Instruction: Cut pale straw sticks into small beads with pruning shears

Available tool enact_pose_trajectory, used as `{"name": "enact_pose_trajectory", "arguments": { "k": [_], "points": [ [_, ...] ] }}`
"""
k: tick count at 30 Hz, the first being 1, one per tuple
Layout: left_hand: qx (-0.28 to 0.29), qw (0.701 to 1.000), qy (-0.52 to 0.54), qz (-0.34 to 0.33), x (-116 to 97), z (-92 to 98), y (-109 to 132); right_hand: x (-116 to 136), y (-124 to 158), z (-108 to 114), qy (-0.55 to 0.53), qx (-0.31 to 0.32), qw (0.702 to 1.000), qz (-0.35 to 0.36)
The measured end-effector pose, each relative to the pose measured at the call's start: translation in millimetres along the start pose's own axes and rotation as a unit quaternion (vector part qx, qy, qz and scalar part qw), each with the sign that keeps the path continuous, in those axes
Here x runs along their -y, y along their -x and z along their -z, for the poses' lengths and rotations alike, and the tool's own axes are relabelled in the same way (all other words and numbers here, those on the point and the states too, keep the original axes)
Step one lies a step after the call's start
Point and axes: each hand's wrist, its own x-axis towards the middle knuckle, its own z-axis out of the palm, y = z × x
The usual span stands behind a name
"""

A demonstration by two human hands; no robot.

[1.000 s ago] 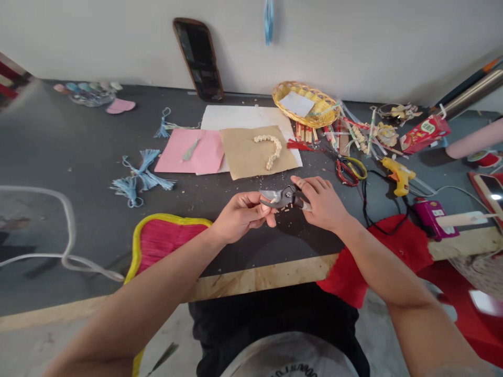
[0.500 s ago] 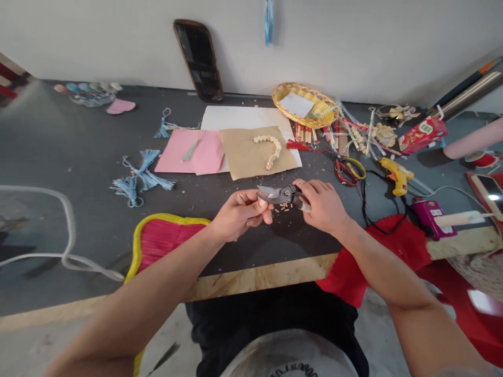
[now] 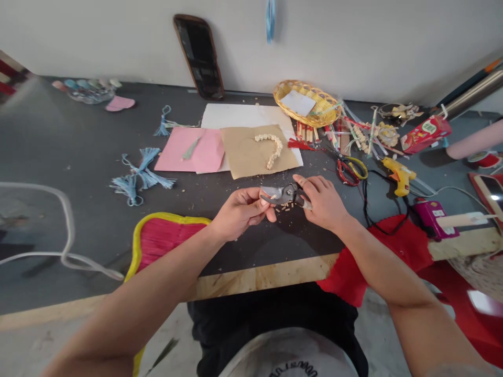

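Observation:
My right hand [image 3: 321,201] is wrapped around the handles of a pair of pruning shears [image 3: 288,193], whose blades point left. At the blades, my left hand [image 3: 245,212] pinches a small pale piece [image 3: 274,197] between thumb and fingers. That piece lies between the blades and is too small to name; the fingertips are close against the metal. Below the shears, several short pale cut bits [image 3: 286,207] are scattered on the dark tabletop [image 3: 251,256]. Beyond both hands, a curved row of pale beads [image 3: 278,149] rests on a sheet of brown paper [image 3: 247,157].
Blue tassels [image 3: 145,175] and pink paper [image 3: 168,152] lie to the left. A wicker basket [image 3: 330,118], red-and-yellow scissors [image 3: 348,175] and a yellow glue gun [image 3: 401,175] are on the right. A phone [image 3: 200,57] leans against the wall. Red cloth [image 3: 349,277] hangs over the front edge.
The shears have shifted very slightly right and their blades have turned a little. Both hands keep their grip, and the things on the table stay put.

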Motion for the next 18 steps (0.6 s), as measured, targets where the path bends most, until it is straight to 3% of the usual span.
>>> {"name": "enact_pose_trajectory", "arguments": {
  "k": [18],
  "points": [
    [0.031,0.999,0.000,0.034,-0.8,-3.0,2.5,-2.9,-1.0,3.5,-0.021,0.001,0.999,0.026]
  ]
}}
